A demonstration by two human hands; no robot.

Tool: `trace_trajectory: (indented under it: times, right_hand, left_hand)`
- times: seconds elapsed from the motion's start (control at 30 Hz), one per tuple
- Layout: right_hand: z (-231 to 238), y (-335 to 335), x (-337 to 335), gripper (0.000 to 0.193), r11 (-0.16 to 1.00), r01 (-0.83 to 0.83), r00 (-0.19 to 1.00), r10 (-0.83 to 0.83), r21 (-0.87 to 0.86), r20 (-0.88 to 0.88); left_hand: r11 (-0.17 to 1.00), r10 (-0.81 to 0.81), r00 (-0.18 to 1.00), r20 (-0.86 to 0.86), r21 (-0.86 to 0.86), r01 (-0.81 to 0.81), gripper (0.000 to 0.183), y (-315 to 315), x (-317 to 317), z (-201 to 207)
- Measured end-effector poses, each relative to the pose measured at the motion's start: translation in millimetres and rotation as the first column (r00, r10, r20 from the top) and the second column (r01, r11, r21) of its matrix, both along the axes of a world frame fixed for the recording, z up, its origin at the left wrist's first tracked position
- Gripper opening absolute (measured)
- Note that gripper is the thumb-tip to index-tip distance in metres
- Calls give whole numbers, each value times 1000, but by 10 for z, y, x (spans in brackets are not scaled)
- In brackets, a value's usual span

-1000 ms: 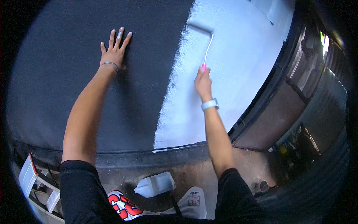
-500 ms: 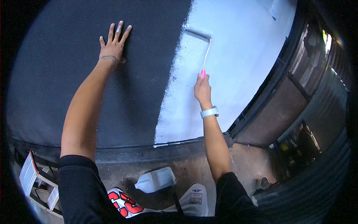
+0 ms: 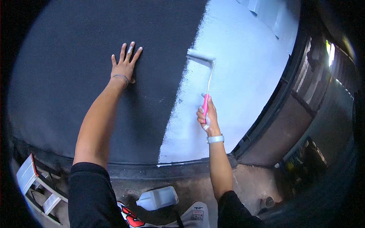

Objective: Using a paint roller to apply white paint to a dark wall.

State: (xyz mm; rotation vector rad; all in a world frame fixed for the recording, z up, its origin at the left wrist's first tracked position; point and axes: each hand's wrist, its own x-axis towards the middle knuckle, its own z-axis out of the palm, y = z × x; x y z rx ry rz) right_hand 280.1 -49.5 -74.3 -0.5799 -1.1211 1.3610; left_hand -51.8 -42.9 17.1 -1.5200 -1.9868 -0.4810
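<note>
My right hand (image 3: 208, 114) is closed round the pink handle of a paint roller (image 3: 200, 56). White paint marks show on its fingers and wrist. The roller's sleeve lies against the wall at the ragged border between the white painted part (image 3: 232, 76) and the dark part (image 3: 95, 22). My left hand (image 3: 124, 65) rests flat on the dark part, fingers spread, holding nothing. One of its fingers carries a pale paint smear.
Below the wall, a cut-open translucent plastic jug (image 3: 157, 198) lies on the floor near my feet. A stepladder (image 3: 49, 203) stands at the lower left. To the right are a dark wall corner (image 3: 235, 152), a can-like cylinder (image 3: 268, 202) and corrugated sheeting (image 3: 342, 159).
The roller and both hands appear lower in the picture, as does the wall's bottom edge. My right hand has turned, so more of the pink handle shows.
</note>
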Motion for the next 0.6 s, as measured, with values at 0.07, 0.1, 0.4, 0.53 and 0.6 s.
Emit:
trace_trajectory:
  times: [0.07, 0.1, 0.4, 0.53, 0.6]
  right_hand:
    - [267, 63, -43, 51, 993, 116, 987, -119, 37, 110]
    - [399, 114, -63, 51, 992, 118, 987, -121, 38, 108]
    - [1736, 645, -101, 51, 934, 231, 961, -263, 272, 88]
    - [1752, 680, -31, 54, 952, 179, 969, -214, 247, 124]
    - [1507, 654, 15, 53, 971, 145, 971, -177, 192, 163]
  left_hand:
    - [1000, -8, 1000, 3, -19, 8, 132, 18, 17, 30]
    - [999, -9, 1000, 10, -44, 9, 132, 25, 21, 32]
    - [999, -20, 1000, 7, -51, 20, 131, -6, 69, 46]
    - [999, 11, 1000, -4, -40, -12, 131, 1, 61, 18]
    - [999, 21, 1000, -15, -35, -22, 130, 34, 53, 17]
